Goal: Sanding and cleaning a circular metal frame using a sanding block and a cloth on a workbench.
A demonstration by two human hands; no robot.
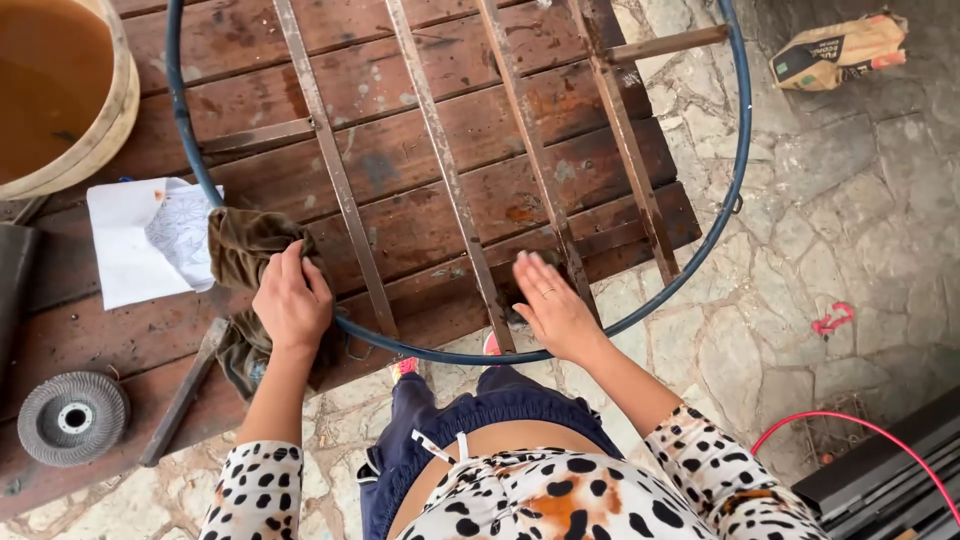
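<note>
A round metal frame with a dark blue ring (735,170) and several rusty straight bars (450,180) lies on a brown wooden slatted table (420,60). My left hand (290,300) presses a crumpled olive-brown cloth (240,245) against the ring's near left edge. My right hand (550,305) rests flat, fingers spread, on the ring and a bar at the near edge, holding nothing. A ring is on one finger.
A round tub of brown liquid (60,90) stands at the far left. White paper (140,240) lies beside the cloth, a grey flap disc (72,417) near the table's front. On the stone paving lie a paper sack (840,50), a red cable (860,430) and dark metal bars (890,480).
</note>
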